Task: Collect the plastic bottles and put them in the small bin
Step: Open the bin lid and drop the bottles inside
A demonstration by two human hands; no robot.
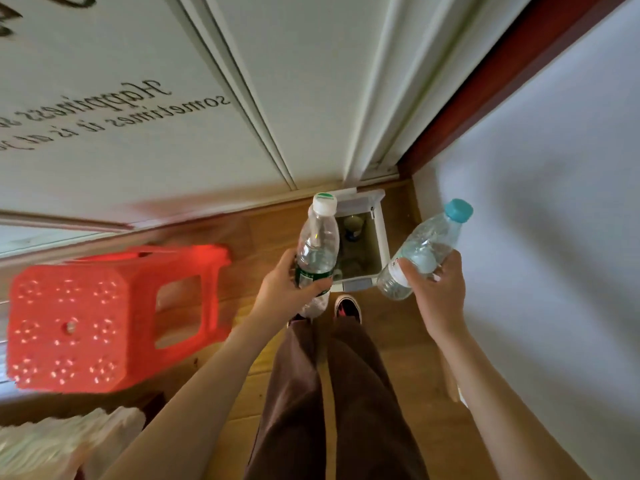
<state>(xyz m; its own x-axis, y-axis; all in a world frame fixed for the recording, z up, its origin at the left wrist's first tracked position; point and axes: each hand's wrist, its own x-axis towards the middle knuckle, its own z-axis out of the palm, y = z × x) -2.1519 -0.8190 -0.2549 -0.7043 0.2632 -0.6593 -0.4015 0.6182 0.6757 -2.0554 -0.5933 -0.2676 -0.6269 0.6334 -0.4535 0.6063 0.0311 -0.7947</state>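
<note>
My left hand (287, 289) grips a clear plastic bottle with a white cap and green label (318, 244), held upright over the floor. A second clear bottle with a teal cap (424, 251) is tilted in my right hand (438, 292). Between and just beyond both hands stands the small white bin (379, 237) in the corner, lid open, with a few dim items inside. Both bottles hover above the bin's near rim, one at each side.
A red plastic stool (104, 317) stands on the wooden floor at the left. A white wall (554, 237) is close on the right, white sliding doors (277, 98) ahead. My legs and a shoe (348, 308) are just before the bin. A pale bundle (52, 445) lies bottom left.
</note>
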